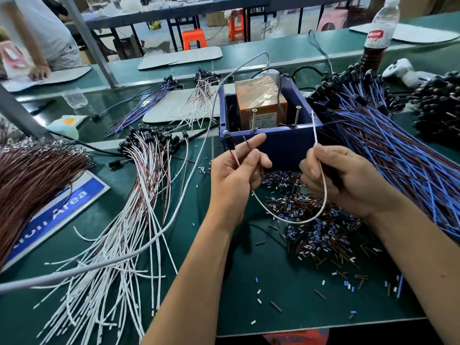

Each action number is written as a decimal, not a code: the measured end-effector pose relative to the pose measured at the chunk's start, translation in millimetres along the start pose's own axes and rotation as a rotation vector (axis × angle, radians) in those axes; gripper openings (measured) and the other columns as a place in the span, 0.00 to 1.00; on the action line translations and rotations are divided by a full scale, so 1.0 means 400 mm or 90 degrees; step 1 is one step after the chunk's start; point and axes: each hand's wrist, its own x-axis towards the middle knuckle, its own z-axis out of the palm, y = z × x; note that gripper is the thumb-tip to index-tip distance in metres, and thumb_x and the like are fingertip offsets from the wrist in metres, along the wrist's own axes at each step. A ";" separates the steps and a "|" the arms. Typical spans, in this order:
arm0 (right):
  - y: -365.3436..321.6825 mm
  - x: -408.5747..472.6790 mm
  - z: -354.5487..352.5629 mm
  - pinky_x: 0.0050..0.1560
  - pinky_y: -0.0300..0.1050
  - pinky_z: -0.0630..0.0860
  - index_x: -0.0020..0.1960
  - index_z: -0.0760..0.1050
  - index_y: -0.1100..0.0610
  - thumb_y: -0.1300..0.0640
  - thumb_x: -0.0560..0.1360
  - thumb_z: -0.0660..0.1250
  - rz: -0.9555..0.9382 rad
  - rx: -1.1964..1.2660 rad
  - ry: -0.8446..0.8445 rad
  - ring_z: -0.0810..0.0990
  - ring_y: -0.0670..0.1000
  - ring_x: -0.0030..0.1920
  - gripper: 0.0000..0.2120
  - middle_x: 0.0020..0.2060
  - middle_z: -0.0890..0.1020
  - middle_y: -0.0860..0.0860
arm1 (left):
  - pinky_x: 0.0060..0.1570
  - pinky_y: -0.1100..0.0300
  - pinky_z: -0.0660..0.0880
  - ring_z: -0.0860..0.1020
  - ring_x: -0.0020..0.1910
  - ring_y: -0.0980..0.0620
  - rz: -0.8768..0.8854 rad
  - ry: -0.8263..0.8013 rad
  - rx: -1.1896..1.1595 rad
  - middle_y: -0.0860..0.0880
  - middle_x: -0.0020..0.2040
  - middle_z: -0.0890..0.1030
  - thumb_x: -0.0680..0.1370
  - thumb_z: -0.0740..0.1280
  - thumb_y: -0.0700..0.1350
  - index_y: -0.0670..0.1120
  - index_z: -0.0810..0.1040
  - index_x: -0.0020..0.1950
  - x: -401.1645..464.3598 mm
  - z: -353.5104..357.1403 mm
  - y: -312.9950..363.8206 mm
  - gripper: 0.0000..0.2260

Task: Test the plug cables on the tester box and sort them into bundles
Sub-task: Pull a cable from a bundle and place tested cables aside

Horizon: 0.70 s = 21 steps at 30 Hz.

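Note:
The blue tester box [281,145] stands at the table's middle, open on top, with an orange block and two upright screws [254,119] inside. My left hand [236,170] pinches the brown lead of a plug cable; its black plug [229,140] sits at the box's front left corner. My right hand [348,180] pinches the same cable's white lead [321,210], whose bare tip points up toward the box's right edge. The white lead loops down between both hands.
A fanned bundle of white and brown cables [139,207] lies left. Blue and brown cables [398,158] pile up right. Cut insulation bits [311,232] litter the green mat. A grey cord [174,207] crosses diagonally. A bottle [380,33] and another person's hand [38,70] are behind.

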 end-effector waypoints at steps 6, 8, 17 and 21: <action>0.005 0.006 0.007 0.25 0.38 0.59 0.38 0.71 0.61 0.53 0.86 0.57 -0.003 -0.015 0.059 0.59 0.48 0.25 0.21 0.27 0.64 0.53 | 0.23 0.65 0.61 0.62 0.21 0.57 0.104 0.116 0.050 0.40 0.43 0.87 0.82 0.66 0.37 0.44 0.73 0.50 0.000 0.002 0.006 0.04; 0.007 0.007 0.011 0.25 0.40 0.56 0.38 0.71 0.62 0.53 0.86 0.57 0.004 -0.028 0.049 0.58 0.49 0.25 0.21 0.27 0.62 0.54 | 0.23 0.65 0.61 0.62 0.21 0.57 0.109 0.175 0.044 0.41 0.42 0.87 0.82 0.67 0.37 0.44 0.76 0.47 0.007 -0.002 0.006 0.05; 0.018 0.009 0.015 0.25 0.44 0.53 0.38 0.70 0.64 0.53 0.86 0.59 0.043 -0.064 0.005 0.57 0.50 0.24 0.21 0.27 0.61 0.55 | 0.22 0.65 0.58 0.62 0.20 0.58 -0.006 0.251 0.033 0.46 0.32 0.83 0.82 0.68 0.38 0.40 0.78 0.44 0.033 0.032 -0.005 0.07; 0.018 0.009 0.015 0.26 0.47 0.52 0.38 0.70 0.64 0.53 0.85 0.59 0.043 -0.060 0.003 0.57 0.50 0.24 0.21 0.27 0.61 0.56 | 0.22 0.65 0.58 0.63 0.21 0.58 -0.017 0.242 0.021 0.47 0.31 0.82 0.82 0.68 0.37 0.41 0.77 0.43 0.029 0.040 -0.002 0.08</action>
